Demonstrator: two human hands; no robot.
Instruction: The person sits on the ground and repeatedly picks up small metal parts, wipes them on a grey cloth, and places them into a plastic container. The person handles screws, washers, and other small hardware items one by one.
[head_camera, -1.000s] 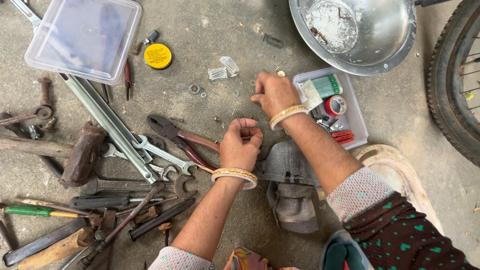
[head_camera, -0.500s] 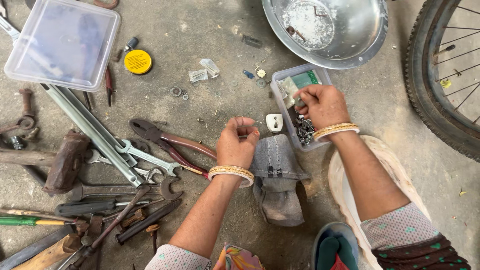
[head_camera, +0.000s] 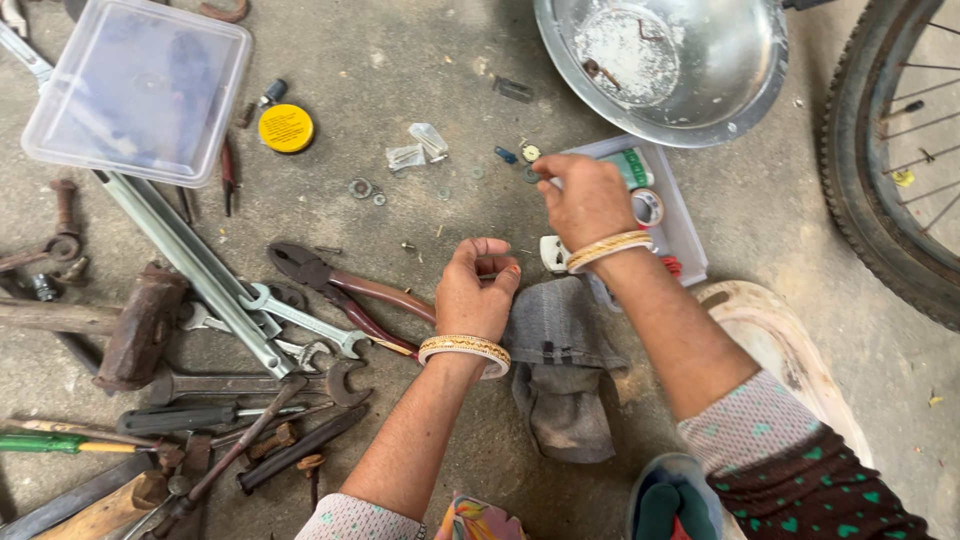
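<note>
Bare concrete floor (head_camera: 420, 60) open between tool pile and steel bowl (head_camera: 665, 65). Right hand (head_camera: 585, 200) over small parts tray (head_camera: 680, 225), fingers pinched; grip contents unclear. Left hand (head_camera: 478, 290) loosely curled, beside grey cloth (head_camera: 560, 370), pliers (head_camera: 340, 290) just left.

Left hand (head_camera: 478, 290): centre of frame, fingers curled loosely inward
Right hand (head_camera: 585, 200): upper centre-right, fingertips pinched together, forearm stretched forward
</note>
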